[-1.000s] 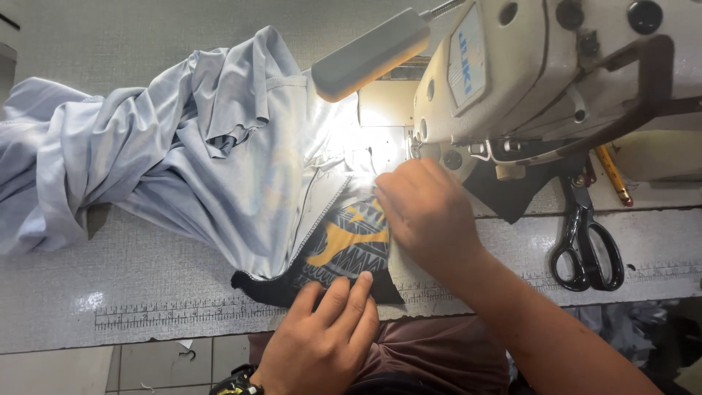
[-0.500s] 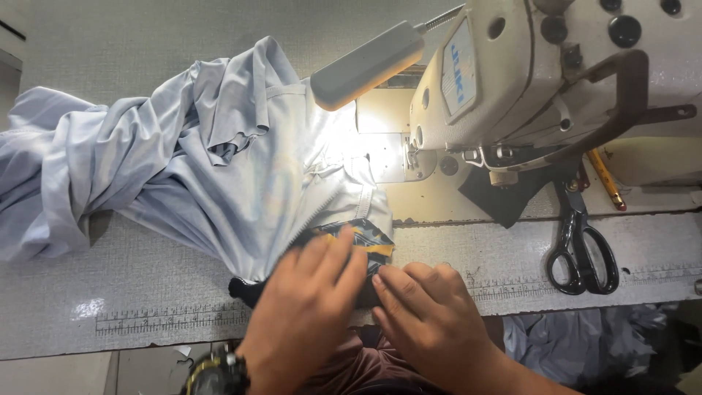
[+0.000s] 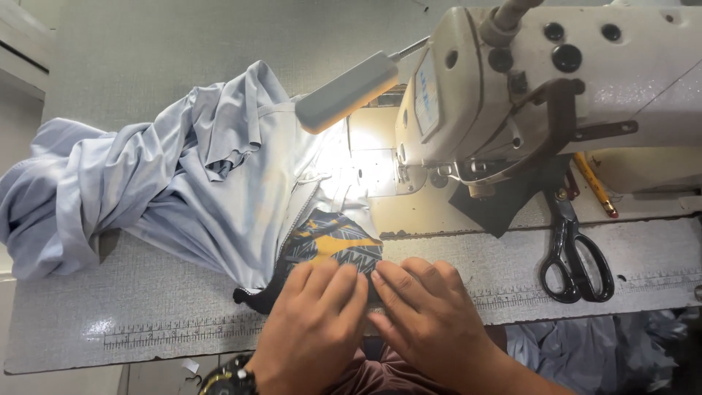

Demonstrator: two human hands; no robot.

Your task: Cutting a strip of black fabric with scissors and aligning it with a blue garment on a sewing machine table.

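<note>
Two hands press a dark patterned cloth piece flat at the near table edge.

The left hand (image 3: 314,322) and right hand (image 3: 428,314) lie side by side, fingers spread flat, gripping nothing, on the patterned piece (image 3: 333,245) with its yellow shape. One crumpled, soft pale blue garment (image 3: 168,190) spreads left. One cream sewing machine (image 3: 526,80) stands far right; one pair of black scissors (image 3: 574,256) lies right on the speckled table (image 3: 110,322).

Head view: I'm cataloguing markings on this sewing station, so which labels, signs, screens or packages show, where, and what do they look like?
Label plate: on the sewing machine head's left face, a tall rounded rectangle, pale blue-white with dark print.
Printed ruler strip: along the table's near edge, left of the left hand, thin dark tick marks on grey.
No screens or packages visible.
</note>
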